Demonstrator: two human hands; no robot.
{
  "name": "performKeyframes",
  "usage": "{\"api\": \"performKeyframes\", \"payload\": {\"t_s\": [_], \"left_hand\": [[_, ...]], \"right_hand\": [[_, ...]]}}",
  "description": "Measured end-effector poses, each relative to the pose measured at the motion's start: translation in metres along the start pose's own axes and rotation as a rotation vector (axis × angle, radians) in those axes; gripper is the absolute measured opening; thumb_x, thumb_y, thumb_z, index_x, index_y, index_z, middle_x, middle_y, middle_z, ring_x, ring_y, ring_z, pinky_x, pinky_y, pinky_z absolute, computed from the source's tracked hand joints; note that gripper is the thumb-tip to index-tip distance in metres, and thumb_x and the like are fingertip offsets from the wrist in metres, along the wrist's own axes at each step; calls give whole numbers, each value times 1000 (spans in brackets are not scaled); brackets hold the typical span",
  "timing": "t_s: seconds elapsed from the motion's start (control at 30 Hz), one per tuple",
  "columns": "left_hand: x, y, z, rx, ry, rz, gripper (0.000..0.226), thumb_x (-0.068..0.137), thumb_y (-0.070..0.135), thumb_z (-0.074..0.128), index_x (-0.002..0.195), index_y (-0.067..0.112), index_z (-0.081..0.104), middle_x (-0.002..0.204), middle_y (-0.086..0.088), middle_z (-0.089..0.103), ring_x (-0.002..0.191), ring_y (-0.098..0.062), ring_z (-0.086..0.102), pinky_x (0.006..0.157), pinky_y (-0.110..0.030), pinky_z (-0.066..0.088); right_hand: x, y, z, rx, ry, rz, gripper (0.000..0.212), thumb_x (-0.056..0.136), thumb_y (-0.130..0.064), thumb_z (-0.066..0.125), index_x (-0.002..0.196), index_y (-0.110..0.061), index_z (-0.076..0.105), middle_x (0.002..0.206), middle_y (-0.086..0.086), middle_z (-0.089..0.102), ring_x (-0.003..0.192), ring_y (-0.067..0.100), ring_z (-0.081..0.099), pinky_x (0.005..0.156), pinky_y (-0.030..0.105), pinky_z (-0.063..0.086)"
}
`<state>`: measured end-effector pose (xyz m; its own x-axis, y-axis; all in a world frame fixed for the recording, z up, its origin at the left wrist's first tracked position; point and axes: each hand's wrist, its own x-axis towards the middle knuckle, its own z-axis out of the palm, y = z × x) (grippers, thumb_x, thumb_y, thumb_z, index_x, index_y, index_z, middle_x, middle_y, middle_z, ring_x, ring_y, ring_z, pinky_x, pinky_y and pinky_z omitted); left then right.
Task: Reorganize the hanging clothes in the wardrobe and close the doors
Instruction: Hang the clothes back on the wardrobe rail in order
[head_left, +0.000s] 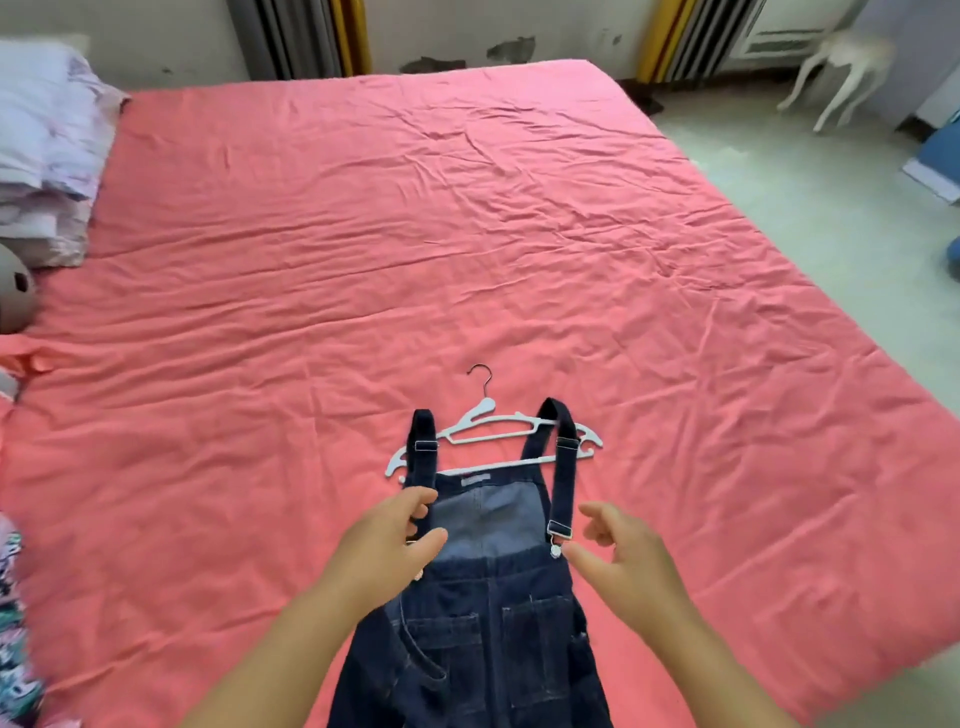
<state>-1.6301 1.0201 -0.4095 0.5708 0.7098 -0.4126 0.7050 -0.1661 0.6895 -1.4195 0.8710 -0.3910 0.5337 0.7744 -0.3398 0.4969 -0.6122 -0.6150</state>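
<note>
A: Setting first. Bedroom, big bed (363, 234) with a wrinkled pink sheet filling most of the view. Pale floor (831, 218) on the right, striped curtains (301, 36) on the far wall, a white stool (841, 73) in the far right corner.

B: Clutter at the left edge?

A: Stack of white and lilac bedding (47, 156) at upper left, a grey rounded object (13, 296) below it, cut off by the frame. Patterned fabric (13, 649) at lower left, blurred.

B: Task item?

A: Dark denim dungarees (483, 623) lying flat on the sheet near the front edge of the bed, bib towards the far side, lighter denim panel on the bib. Both shoulder straps run up over a white plastic hanger (493, 441) that lies flat on the sheet just beyond the bib, metal hook pointing away.

B: Hands?

A: Left hand (384, 545) is at the left strap, thumb and fingers pinching it where it meets the bib. Right hand (623, 556) sits just right of the right strap's buckle, fingers loosely bent, holding nothing; thumb tip is close to the buckle, contact can't be told. The hands are apart, one on each side of the bib.

B: Wardrobe?

A: Out of frame.
</note>
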Motion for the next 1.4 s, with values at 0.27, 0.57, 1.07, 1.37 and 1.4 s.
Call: {"api": "performKeyframes", "payload": {"t_s": [0.27,0.57,1.07,1.37,1.4], "left_hand": [[126,-1,45,89,21,-187,48,89,33,60,134,26,45,127,3,52,103,-11,54,88,-24,42],[253,-71,69,358,2,-196,54,83,34,66,133,21,48,139,4,40,124,-14,44,100,-31,38],[332,-128,94,449,139,106,24,73,34,63,93,22,61,82,4,54,78,-24,58,64,-32,44],[322,-88,59,447,169,120,15,68,34,49,71,21,57,69,7,42,69,-15,43,56,-28,33],[317,-83,51,425,173,133,20,66,35,48,73,20,59,69,8,42,69,-14,43,56,-28,36]], "right_hand": [[154,62,14,-11,-142,-47,40,81,-23,67,120,-20,58,93,-11,56,97,13,54,81,25,41],[286,132,68,-190,-90,-51,51,77,-29,70,124,-16,55,118,3,53,114,24,41,95,32,32],[360,160,121,-177,74,-81,71,74,-27,76,137,-16,45,117,8,48,109,30,52,92,39,39],[327,126,79,-109,169,-97,28,71,-31,75,80,-16,52,82,-4,52,72,20,53,64,36,43],[321,120,71,-99,167,-110,28,72,-32,75,79,-16,53,77,-5,54,70,19,53,63,35,42]]}}
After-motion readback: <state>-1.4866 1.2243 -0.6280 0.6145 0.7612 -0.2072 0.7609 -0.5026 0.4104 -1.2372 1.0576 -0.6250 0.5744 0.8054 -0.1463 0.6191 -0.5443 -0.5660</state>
